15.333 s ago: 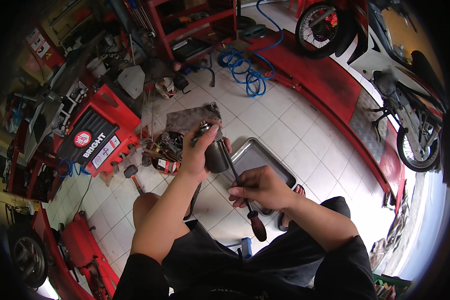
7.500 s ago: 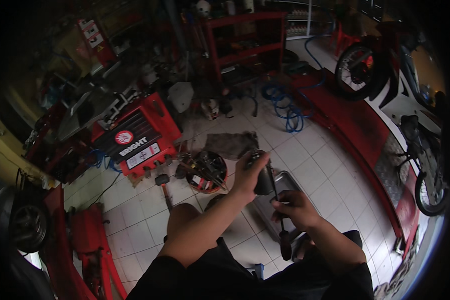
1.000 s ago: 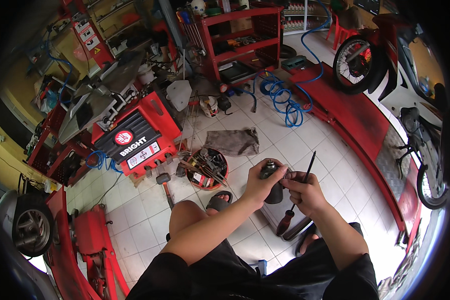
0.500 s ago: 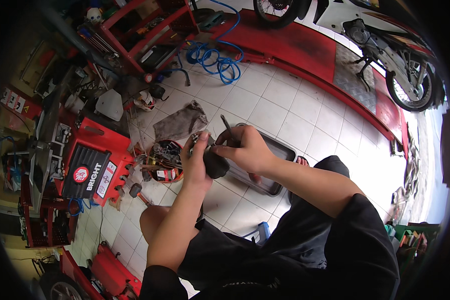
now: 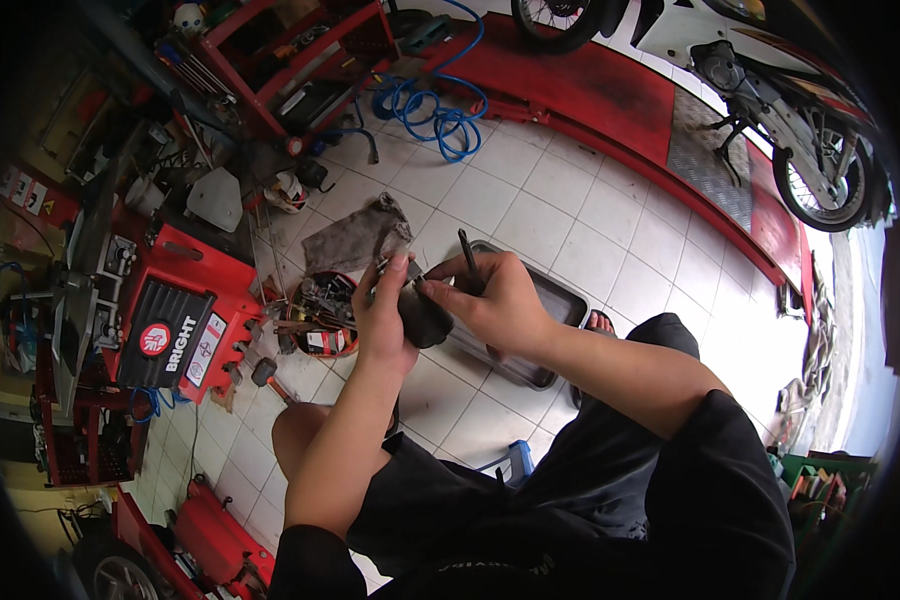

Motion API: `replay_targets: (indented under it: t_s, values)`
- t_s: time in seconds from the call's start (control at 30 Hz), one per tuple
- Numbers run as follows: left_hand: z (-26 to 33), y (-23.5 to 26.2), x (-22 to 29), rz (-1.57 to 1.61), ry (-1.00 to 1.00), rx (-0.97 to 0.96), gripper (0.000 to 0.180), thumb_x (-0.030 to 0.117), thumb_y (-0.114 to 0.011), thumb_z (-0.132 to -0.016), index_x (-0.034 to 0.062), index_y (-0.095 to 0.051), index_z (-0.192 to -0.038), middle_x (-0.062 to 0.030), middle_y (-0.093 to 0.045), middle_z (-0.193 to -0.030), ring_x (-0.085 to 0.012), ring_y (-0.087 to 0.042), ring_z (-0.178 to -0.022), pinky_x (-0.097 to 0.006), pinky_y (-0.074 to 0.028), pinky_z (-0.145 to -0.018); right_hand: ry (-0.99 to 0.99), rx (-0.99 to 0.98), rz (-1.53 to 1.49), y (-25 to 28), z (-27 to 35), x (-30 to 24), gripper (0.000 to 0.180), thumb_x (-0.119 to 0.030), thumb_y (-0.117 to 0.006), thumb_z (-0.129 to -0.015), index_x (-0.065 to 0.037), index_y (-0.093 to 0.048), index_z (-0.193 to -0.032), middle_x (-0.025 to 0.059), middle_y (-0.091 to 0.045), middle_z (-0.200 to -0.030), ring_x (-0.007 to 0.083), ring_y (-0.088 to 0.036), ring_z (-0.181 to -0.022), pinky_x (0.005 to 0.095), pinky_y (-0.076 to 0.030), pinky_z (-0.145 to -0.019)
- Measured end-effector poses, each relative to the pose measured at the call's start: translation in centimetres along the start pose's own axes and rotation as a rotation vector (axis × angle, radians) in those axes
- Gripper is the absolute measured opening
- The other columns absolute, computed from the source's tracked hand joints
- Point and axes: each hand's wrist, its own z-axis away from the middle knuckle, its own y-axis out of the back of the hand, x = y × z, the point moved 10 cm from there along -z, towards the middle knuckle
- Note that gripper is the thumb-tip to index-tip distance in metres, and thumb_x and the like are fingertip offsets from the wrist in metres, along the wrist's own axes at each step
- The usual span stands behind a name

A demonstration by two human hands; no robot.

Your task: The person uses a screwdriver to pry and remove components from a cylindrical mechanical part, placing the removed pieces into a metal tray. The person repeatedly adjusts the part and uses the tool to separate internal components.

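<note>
My left hand (image 5: 382,325) is wrapped round a black rounded part (image 5: 428,322) with a metal upper end; its exact kind I cannot make out. Against the top of that part, the thumb and fingertips of my right hand (image 5: 505,305) are pinched together. A slim dark rod-like tool (image 5: 467,248) is tucked in the right hand and sticks up past the fingers. What the right fingertips pinch is too small to tell. Below the hands lies a grey rectangular tray (image 5: 576,303), partly hidden by my right hand and forearm.
Left of the tray are a dirty grey rag (image 5: 358,235) and a round basket of parts and tools (image 5: 322,300). A mallet (image 5: 264,373) lies nearer a red machine (image 5: 185,330). Blue hose (image 5: 450,135) coils before a red lift platform (image 5: 590,70); a motorcycle (image 5: 740,80) stands there.
Both hands and the black part have shifted slightly. The slim tool now stands more upright in my right hand, and the view has moved a little.
</note>
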Motion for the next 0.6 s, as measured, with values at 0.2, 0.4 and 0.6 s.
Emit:
replay_targets:
  t_s: [0.2,0.4,0.6]
  values:
    - [0.4,-0.2,0.4,0.018,-0.016,-0.033,0.037,0.031,-0.076,-0.092,0.0049,-0.063,-0.115,-0.0044,-0.063,-0.113,-0.0145,-0.059,-0.101,-0.032,-0.051,-0.085,-0.146,-0.052,-0.207,-0.7,-0.8,2.8,0.021,-0.011,-0.077,-0.088,0.003,-0.071,-0.103,0.0033,-0.073,-0.089,0.0065,-0.062,-0.079,0.0237,-0.047,-0.067]
    - [0.2,-0.1,0.1,0.076,0.043,-0.027,0.033,0.031,-0.076,-0.092,0.0059,-0.065,-0.111,-0.0028,-0.063,-0.107,-0.0142,-0.06,-0.098,-0.031,-0.051,-0.082,-0.127,0.021,-0.271,-0.6,-0.7,2.9,0.016,-0.01,-0.077,-0.088,0.001,-0.07,-0.097,0.002,-0.071,-0.088,0.007,-0.061,-0.08,0.0233,-0.046,-0.066]
    - [0.3,-0.3,0.5,0.032,-0.019,-0.048,0.034,0.03,-0.074,-0.093,0.0056,-0.064,-0.114,-0.003,-0.062,-0.107,-0.0139,-0.06,-0.096,-0.031,-0.051,-0.082,-0.109,-0.021,-0.247,-0.9,-1.0,3.1,0.018,-0.012,-0.075,-0.09,0.001,-0.071,-0.101,0.0018,-0.071,-0.089,0.0043,-0.057,-0.072,0.0218,-0.041,-0.059]
